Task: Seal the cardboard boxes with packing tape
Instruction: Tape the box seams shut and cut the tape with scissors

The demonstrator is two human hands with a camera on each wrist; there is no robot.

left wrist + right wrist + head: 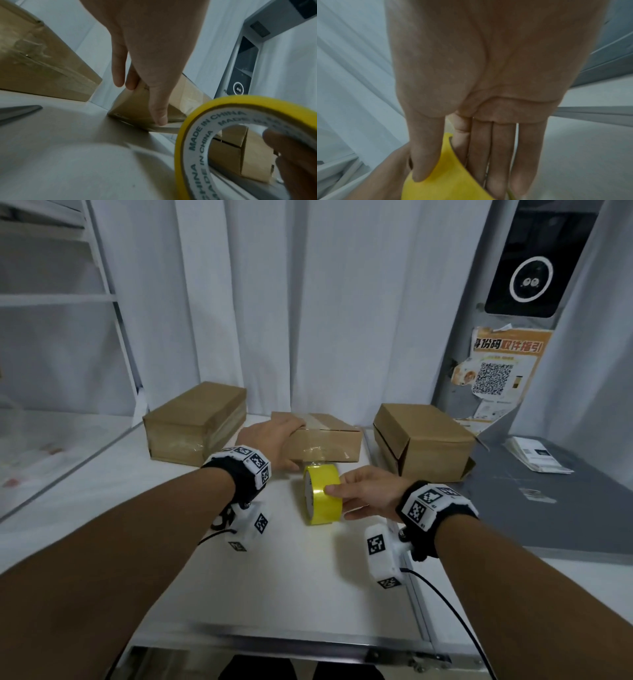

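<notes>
Holding: right hand (368, 494) grips the yellow roll of packing tape (322, 494), thumb on its band, fingers (493, 155) behind.
Roll: upright on edge on the white counter (274, 577), hole facing left, just in front of the small middle cardboard box (323, 440).
Bracing: left hand (274, 440) lies over that box's near-left corner, fingers curled down its side.
Box axis: long side runs left to right; a clear strip crosses it front to back.
Risk: a hard pull could probably drag the light box or crease the strip.
Beyond: brown boxes left (195, 424) and right (424, 441).
</notes>
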